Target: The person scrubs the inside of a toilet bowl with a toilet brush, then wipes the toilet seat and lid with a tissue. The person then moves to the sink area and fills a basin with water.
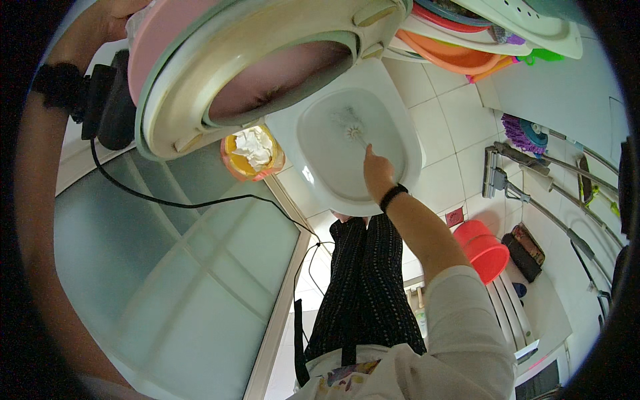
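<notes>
My right hand grips the handle of a toilet brush; its pale bristle head is down inside the white toilet bowl. Dark specks or ripples show beyond the brush. At the upper left, my left hand is at the edge of the raised pink toilet lid, with thin whitish crumpled material between them. Its fingers are partly cut off by the picture's rim. The cream toilet seat with a pale green border stands raised against the lid.
Left of the bowl stands a waste bin with white tissue. A black cable hangs across the frosted glass door. Right are a red bucket, mop handles and a floor squeegee. Plastic basins lean at the upper right.
</notes>
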